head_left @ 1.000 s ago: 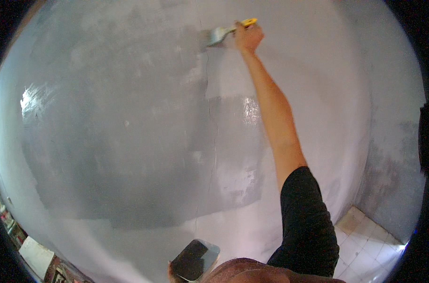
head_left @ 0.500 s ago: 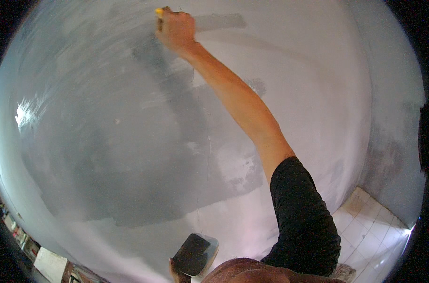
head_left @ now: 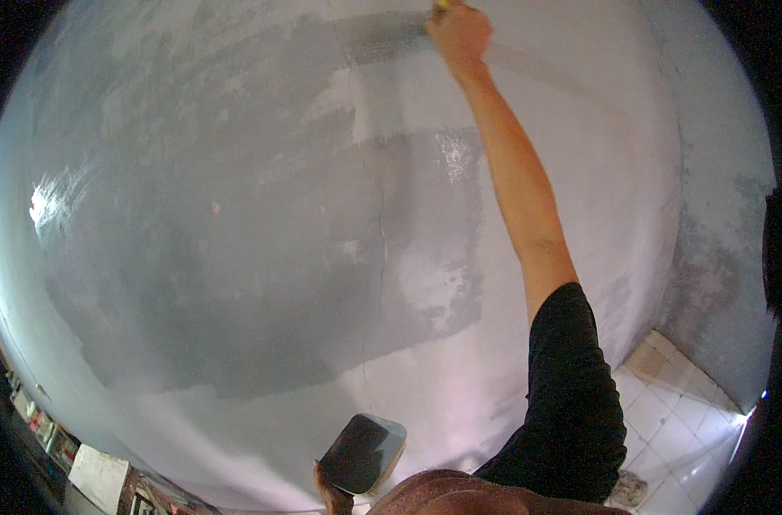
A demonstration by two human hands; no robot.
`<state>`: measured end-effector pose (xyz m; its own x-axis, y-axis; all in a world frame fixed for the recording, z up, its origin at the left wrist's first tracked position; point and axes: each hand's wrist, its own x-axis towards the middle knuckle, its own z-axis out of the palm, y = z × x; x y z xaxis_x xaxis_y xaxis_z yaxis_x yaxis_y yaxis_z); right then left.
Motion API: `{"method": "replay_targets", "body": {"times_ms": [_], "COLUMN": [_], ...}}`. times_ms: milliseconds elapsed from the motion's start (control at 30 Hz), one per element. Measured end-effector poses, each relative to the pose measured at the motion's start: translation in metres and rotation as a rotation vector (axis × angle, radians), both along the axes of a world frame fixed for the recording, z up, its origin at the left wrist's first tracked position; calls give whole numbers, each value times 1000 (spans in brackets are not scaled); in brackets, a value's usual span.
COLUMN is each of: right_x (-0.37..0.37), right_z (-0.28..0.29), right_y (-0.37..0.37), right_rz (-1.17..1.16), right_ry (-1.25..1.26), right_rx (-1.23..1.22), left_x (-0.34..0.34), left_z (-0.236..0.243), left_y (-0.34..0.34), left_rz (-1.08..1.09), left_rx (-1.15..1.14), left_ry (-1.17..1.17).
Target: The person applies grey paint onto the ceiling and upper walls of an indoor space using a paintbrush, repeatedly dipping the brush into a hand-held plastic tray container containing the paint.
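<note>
My right hand (head_left: 461, 39) is raised at the top of the picture, closed round a tool with a yellow handle (head_left: 443, 4). The rest of that tool is hidden by the hand and the picture's edge, so its kind does not show. It is at the wall (head_left: 262, 249), at the right end of a darker, wet-looking grey streak (head_left: 386, 39). Low in the middle, my left hand (head_left: 331, 493) grips a shallow rectangular tub (head_left: 392, 433) by its near left side. Dark grey paint (head_left: 354, 453) covers much of its inside.
Patchy grey coating covers the wall's left and middle; a thin vertical crack (head_left: 382, 249) runs through it. A side wall (head_left: 726, 257) meets it on the right, above pale floor tiles (head_left: 666, 429). Lower left are a white board (head_left: 99, 478) and cluttered small items.
My right hand has swept rightward and slightly up along the wall with the yellow-handled tool, leaving a darker streak behind it. The tub in my left hand has shifted slightly up and right.
</note>
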<state>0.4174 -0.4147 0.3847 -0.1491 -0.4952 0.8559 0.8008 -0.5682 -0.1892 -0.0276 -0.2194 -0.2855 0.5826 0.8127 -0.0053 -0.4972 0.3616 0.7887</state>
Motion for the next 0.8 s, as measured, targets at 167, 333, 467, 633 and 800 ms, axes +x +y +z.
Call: {"method": "replay_targets", "body": {"times_ms": [167, 333, 467, 633, 800], "right_x": [-57, -109, 10, 36, 14], "right_z": [-9, -19, 9, -35, -31], "right_y": [104, 115, 74, -11, 20], "right_rz": [48, 553, 301, -12, 110], "right_ry": [-297, -241, -245, -327, 12], "right_rx": [-205, -167, 66, 138, -94], "left_x": [8, -2, 26, 4, 9], "left_z": [1, 8, 1, 7, 11], "left_y": [-5, -9, -3, -11, -13], "left_rz": [-21, 17, -39, 8, -32], "left_rx": [40, -25, -38, -29, -24], "left_ry": [-32, -81, -74, -30, -15]}}
